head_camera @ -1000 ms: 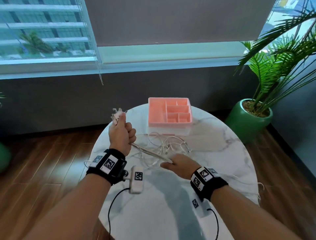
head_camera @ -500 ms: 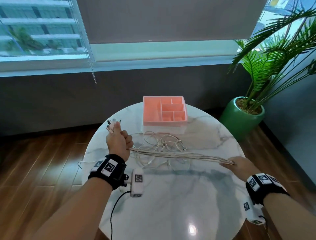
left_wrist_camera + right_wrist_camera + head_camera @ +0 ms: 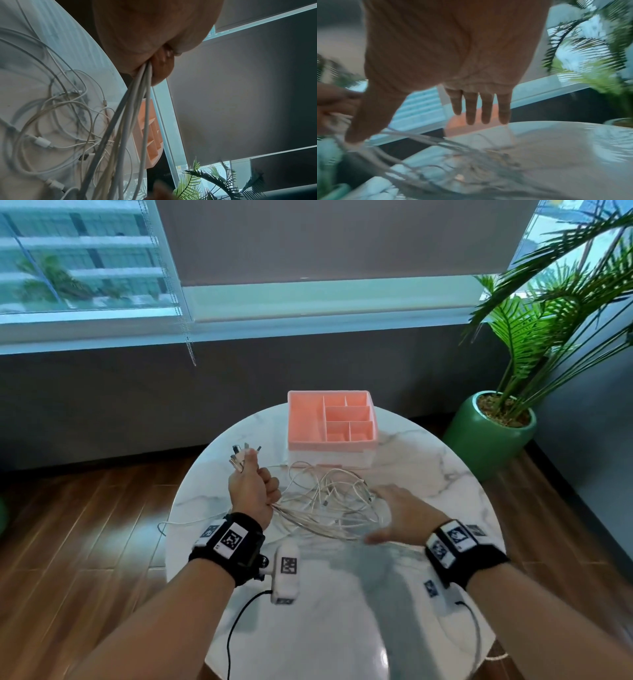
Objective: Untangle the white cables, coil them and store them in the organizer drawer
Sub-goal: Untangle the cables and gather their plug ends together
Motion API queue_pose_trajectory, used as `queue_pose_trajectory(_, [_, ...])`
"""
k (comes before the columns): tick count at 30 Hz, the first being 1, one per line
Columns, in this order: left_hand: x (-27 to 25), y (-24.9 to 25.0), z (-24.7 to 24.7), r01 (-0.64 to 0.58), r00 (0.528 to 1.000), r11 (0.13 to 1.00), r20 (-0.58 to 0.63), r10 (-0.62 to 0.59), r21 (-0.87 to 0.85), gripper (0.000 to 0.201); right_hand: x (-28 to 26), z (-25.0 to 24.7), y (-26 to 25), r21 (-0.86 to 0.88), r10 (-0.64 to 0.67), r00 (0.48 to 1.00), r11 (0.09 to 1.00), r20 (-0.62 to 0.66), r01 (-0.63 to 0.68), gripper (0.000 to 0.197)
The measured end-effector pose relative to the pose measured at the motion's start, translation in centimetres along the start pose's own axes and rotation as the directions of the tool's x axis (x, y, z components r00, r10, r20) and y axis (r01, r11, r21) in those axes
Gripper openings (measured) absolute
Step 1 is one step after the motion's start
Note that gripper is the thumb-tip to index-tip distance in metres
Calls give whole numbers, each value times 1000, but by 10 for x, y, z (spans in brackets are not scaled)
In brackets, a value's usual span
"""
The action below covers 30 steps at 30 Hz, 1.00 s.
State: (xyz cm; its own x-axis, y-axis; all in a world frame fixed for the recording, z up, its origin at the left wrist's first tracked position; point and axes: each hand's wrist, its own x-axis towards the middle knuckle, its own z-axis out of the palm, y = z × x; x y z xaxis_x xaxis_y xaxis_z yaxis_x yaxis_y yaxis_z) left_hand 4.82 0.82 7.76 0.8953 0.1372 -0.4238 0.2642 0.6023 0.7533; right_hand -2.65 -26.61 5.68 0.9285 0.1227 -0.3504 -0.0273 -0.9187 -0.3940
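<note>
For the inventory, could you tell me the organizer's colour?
The organizer is salmon pink, clearest in the head view.

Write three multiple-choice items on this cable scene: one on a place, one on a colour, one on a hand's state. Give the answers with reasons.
1. Where does the organizer stand?
A. on the far part of the table
B. on the floor
C. on the window sill

2. What colour is the top tray of the organizer?
A. blue
B. pink
C. black

3. What is the right hand doing?
A. gripping a plug
B. lying open above the cables
C. resting inside the organizer

Answers:
1. A: it sits on the marble table, beyond the loose white cables.
2. B: its divided compartments are pink.
3. B: its fingers are straight and hold nothing, while the left hand grips a bundle of cable ends.
</note>
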Motion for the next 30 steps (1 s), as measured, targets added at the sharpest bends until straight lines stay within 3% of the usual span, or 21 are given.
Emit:
queue_pose_trajectory(3, [-4,-5,2,0,1000,1000,18,0,9,27,11,2,-82,104,-201,979,974,-36,203,105])
queue_pose_trajectory(6, [-4,-10,-2,2,1000,1000,22,-2,-2,27,24,30,-131,85,-259,966,963,16,257,38])
queue_pose_trajectory(7, [-2,-11,-6,4,1000,1000,19,-4,0,25,27,42,-137,93,-261,965,961,6,259,24])
queue_pose_trajectory(12, [1,-24,-42,69,994,987,79,-81,144,21,23,93,-119,79,-270,963,960,-4,269,37])
queue_pose_trajectory(16, [3,-42,-65,90,992,946,52,-111,313,24,23,106,-106,3,-268,957,963,113,269,46])
queue_pose_trajectory(22, [10,-38,-79,89,996,969,3,-92,231,31,17,108,-62,-29,-143,979,988,148,149,35])
queue_pose_trajectory(26, [15,-29,-85,146,989,981,-57,-140,127,33,10,102,-33,-69,-79,996,994,47,82,33])
queue_pose_trajectory(30, [16,-28,-86,174,985,984,-27,-173,33,26,9,101,-24,-94,-17,999,995,33,20,44])
